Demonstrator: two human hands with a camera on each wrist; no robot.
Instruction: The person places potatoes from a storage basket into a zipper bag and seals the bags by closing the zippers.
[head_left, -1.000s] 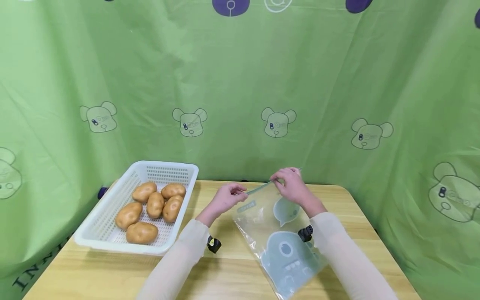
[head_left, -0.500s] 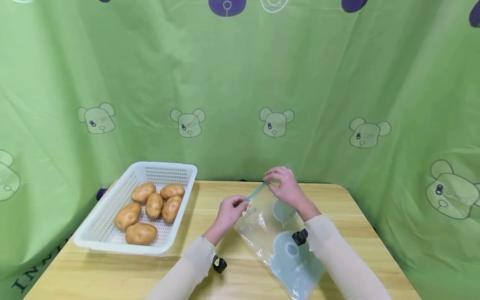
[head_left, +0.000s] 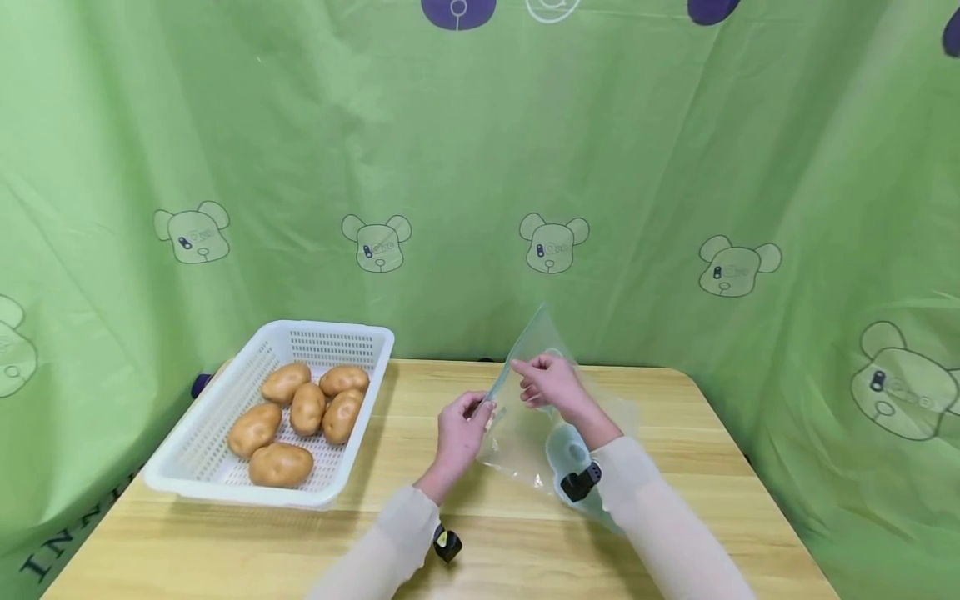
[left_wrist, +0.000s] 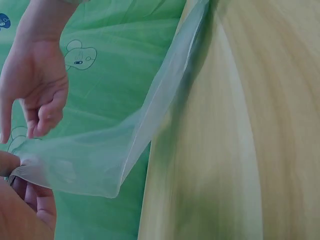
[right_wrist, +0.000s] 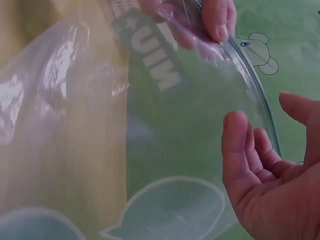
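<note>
A clear zip bag with blue-green cartoon prints hangs tilted above the table's right half. My left hand pinches its zip edge at the lower end. The other end of that edge points up and away, held by nothing. Close beside the zip edge is my right hand, its thumb and fingers apart and gripping nothing. In the right wrist view, the right hand's fingers curve loosely in front of the film. The left wrist view has the bag running from my left hand over the table.
On the table's left stands a white slotted plastic basket holding several potatoes. The wooden table reaches back to a green curtain with bear prints. A small black wrist camera sits under the left sleeve.
My right hand has let go of the zip edge and come down and left. The edge has swung steeper, its free end rising. My left hand has moved slightly nearer and still pinches it.
</note>
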